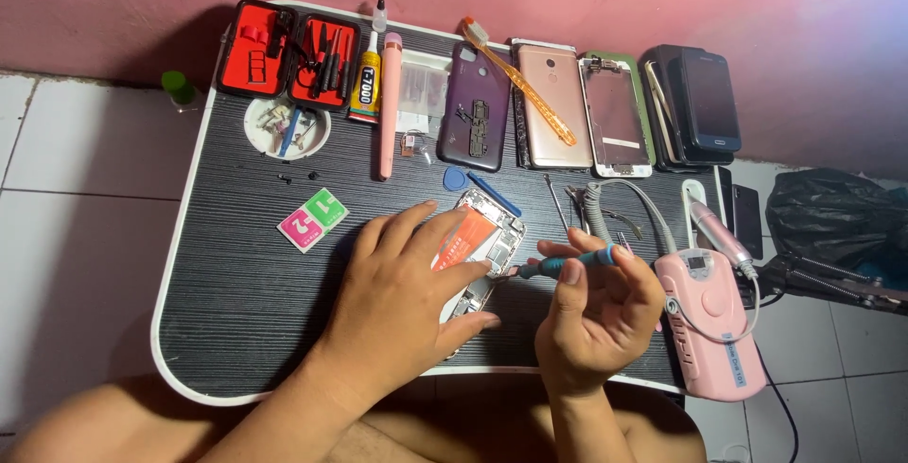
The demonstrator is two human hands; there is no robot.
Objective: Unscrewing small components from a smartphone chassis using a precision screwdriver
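Hands at an opened smartphone [484, 247] on the desk [246, 283].
Left hand [402, 283] lies flat on it, holding nothing; right hand [601, 307] beside it grips a screwdriver [567, 262].

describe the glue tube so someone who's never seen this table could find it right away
Start at the red tool case at the back left corner of the dark table. Right beside that case, on its right, lies the glue tube, just left of a long pink stick. It is the only yellow and black tube there, with a clear nozzle pointing toward the wall.
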